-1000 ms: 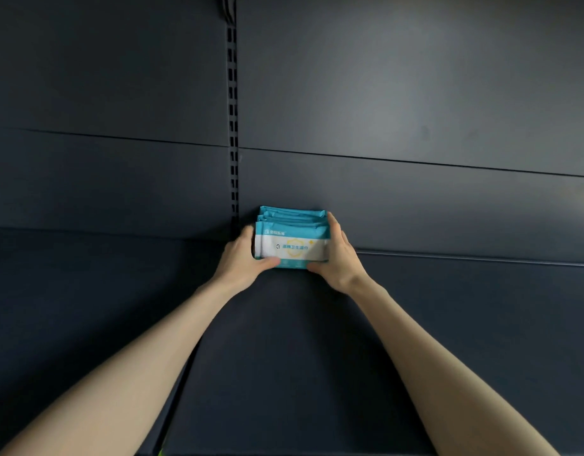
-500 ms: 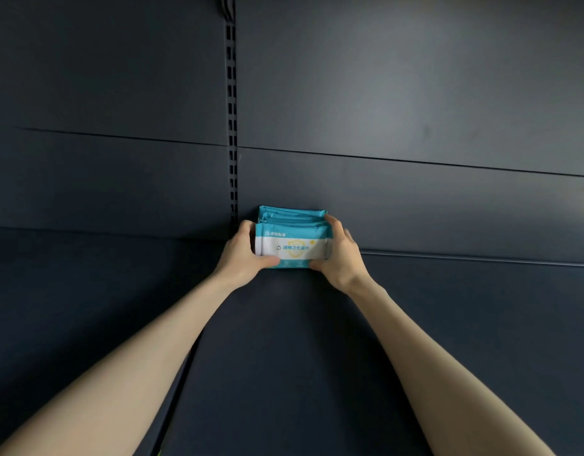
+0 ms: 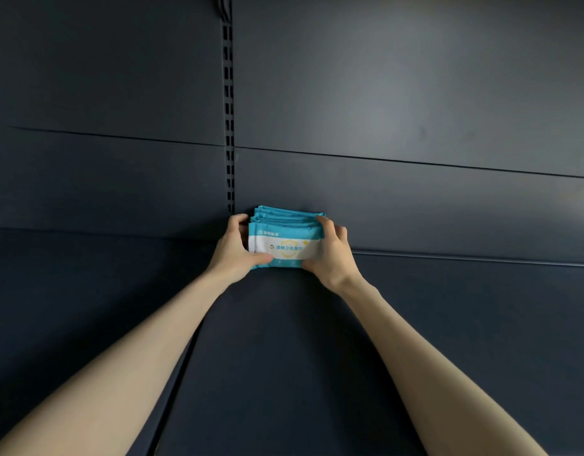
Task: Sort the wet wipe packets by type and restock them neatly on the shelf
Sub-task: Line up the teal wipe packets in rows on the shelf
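1. The wet wipe packets [image 3: 284, 241] are stood on edge in a short row, one behind another, at the rear edge of the shelf [image 3: 284, 357]. The rearmost is against or just beside the back panel [image 3: 415, 205]; actual contact cannot be told.
2. The left hand [image 3: 233, 250] is curled round the row's left end, with the thumb laid across the front packet's lower corner. The right hand [image 3: 330, 255] is curled round the right end, with its fingers over the top edges. The row is thus squeezed between the two hands, probably so that the soft packets are squared up and stopped from fanning out.
3. The printed white band is turned toward the shelf's front edge, presumably so that the type can be read. Only one type is seen.
4. The row's left end lies just beside the slotted upright [image 3: 229, 126], so little room is left there for the left fingers.
5. Open shelf is seen to the right along the rear edge and forward to the front edge. Withdrawal toward the front is judged easiest, and further rows could be set to the right.
6. Once the row is released, a forward slump of the front packet is to be guarded against.
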{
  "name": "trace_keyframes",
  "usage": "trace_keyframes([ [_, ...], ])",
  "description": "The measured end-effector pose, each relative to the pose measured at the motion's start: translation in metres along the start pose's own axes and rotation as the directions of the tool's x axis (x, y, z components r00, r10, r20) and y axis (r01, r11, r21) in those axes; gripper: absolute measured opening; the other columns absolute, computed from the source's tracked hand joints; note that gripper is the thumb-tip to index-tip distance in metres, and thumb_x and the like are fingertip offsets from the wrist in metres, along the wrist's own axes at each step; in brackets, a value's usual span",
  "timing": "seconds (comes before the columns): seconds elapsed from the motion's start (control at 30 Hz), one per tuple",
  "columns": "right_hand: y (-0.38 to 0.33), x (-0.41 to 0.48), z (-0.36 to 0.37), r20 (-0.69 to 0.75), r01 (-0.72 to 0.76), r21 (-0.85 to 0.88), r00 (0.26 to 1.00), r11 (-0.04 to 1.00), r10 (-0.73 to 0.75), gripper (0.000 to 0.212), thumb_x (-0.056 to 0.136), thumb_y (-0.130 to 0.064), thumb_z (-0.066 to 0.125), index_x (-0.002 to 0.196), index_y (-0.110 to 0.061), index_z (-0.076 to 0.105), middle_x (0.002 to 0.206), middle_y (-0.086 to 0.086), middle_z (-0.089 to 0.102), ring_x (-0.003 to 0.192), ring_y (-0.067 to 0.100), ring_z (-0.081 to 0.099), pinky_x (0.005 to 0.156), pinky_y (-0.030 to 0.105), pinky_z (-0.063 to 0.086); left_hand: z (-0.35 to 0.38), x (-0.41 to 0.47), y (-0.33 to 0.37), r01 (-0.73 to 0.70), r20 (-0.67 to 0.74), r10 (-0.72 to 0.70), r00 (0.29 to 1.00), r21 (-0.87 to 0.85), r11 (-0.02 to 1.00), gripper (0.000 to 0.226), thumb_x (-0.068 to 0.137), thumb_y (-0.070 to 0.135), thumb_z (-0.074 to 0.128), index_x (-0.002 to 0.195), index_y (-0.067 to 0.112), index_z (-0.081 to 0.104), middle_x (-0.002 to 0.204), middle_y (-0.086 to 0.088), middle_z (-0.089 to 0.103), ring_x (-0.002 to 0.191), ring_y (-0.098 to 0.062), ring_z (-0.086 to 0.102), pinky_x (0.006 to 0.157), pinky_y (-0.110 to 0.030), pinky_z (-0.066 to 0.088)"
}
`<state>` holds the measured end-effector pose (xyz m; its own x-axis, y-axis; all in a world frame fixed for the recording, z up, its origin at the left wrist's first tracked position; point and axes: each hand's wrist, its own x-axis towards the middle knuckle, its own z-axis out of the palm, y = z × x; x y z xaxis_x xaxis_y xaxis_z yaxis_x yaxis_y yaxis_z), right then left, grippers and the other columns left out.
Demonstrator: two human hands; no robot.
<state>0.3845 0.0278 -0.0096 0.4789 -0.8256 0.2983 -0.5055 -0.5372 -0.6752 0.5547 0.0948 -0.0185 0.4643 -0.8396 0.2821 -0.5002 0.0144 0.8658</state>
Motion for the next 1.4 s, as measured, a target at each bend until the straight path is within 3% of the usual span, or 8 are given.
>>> trace_keyframes([
  [0.07,0.001,0.001,0.000,0.013,-0.017,0.017,1.000,1.000,0.017,0.088,0.080,-0.005,0.071,0.148,-0.018,0.018,0.137,0.010,0.039,0.124,0.025,0.045,0.102,0.032,0.038,-0.001,0.003,-0.001,0.021,0.040,-0.021,0.999,-0.001,1.000,0.097,0.068,0.007,0.083,0.146,0.017,0.026,0.138,0.000,0.042,0.123,-0.016,0.044,0.102,-0.032,0.040],
  [0.2,0.003,0.001,0.000,0.018,-0.018,0.065,1.000,0.998,0.017,0.085,0.080,-0.003,0.070,0.147,-0.019,0.019,0.128,0.009,0.052,0.116,0.025,0.053,0.090,0.026,0.043,0.001,0.005,-0.001,0.027,0.162,-0.012,0.987,-0.091,0.995,0.081,0.068,0.001,0.081,0.135,0.019,0.039,0.117,0.006,0.058,0.112,-0.012,0.056,0.090,-0.023,0.044],
  [0.33,0.006,0.002,-0.003,0.008,-0.051,0.126,0.999,0.991,0.051,0.097,0.078,-0.002,0.072,0.151,-0.020,0.009,0.129,0.006,0.053,0.117,0.022,0.052,0.089,0.020,0.037,0.004,0.007,-0.004,-0.011,0.144,0.015,0.989,-0.033,0.999,0.061,0.067,0.006,0.083,0.115,0.024,0.049,0.117,0.004,0.061,0.110,-0.014,0.057,0.095,-0.032,0.047],
  [0.47,0.008,0.002,-0.004,0.024,-0.063,0.107,0.998,0.992,0.061,0.100,0.079,-0.003,0.072,0.153,-0.021,0.006,0.132,0.008,0.052,0.116,0.022,0.052,0.096,0.025,0.039,0.006,0.006,-0.004,-0.028,0.144,0.027,0.989,0.003,1.000,0.062,0.070,0.008,0.082,0.122,0.018,0.051,0.116,0.005,0.060,0.107,-0.012,0.057,0.092,-0.028,0.046],
  [0.63,0.007,0.002,-0.006,0.033,-0.060,0.068,0.998,0.996,0.058,0.092,0.080,-0.003,0.071,0.151,-0.019,0.015,0.109,0.006,0.052,0.097,0.016,0.047,0.094,0.029,0.041,0.009,0.005,-0.004,-0.041,0.164,0.040,0.986,0.000,0.999,0.063,0.073,0.008,0.079,0.126,0.017,0.046,0.121,0.005,0.056,0.112,-0.012,0.054,0.093,-0.027,0.043],
  [0.8,0.008,0.002,-0.007,0.036,-0.052,0.002,0.998,0.999,0.052,0.091,0.081,-0.011,0.072,0.150,-0.024,0.014,0.129,0.008,0.052,0.117,0.026,0.051,0.099,0.040,0.044,0.010,0.004,-0.006,-0.029,0.098,0.024,0.995,0.050,0.998,0.063,0.071,0.013,0.081,0.125,0.015,0.049,0.113,0.007,0.060,0.104,-0.010,0.057,0.078,-0.019,0.043],
  [1.13,0.001,0.000,-0.013,0.044,-0.113,-0.199,0.991,0.973,0.124,0.091,0.082,-0.027,0.070,0.150,-0.027,0.009,0.135,0.010,0.045,0.120,0.034,0.048,0.094,0.046,0.045,0.003,0.000,0.006,-0.013,0.174,-0.036,0.984,0.274,0.962,0.064,0.083,0.027,0.072,0.136,0.016,0.038,0.130,0.003,0.054,0.115,-0.015,0.052,0.089,-0.026,0.041],
  [1.4,-0.037,-0.047,-0.059,-0.114,-0.011,-0.237,0.993,0.971,-0.016,0.051,0.089,-0.024,0.062,0.135,-0.011,0.044,0.133,0.012,0.047,0.119,0.035,0.049,0.094,0.041,0.043,-0.030,-0.064,0.059,-0.112,-0.014,0.144,0.989,0.558,0.822,0.044,0.090,0.030,0.062,0.128,0.011,0.051,0.130,-0.006,0.054,0.117,-0.024,0.053,0.092,-0.037,0.045],
])
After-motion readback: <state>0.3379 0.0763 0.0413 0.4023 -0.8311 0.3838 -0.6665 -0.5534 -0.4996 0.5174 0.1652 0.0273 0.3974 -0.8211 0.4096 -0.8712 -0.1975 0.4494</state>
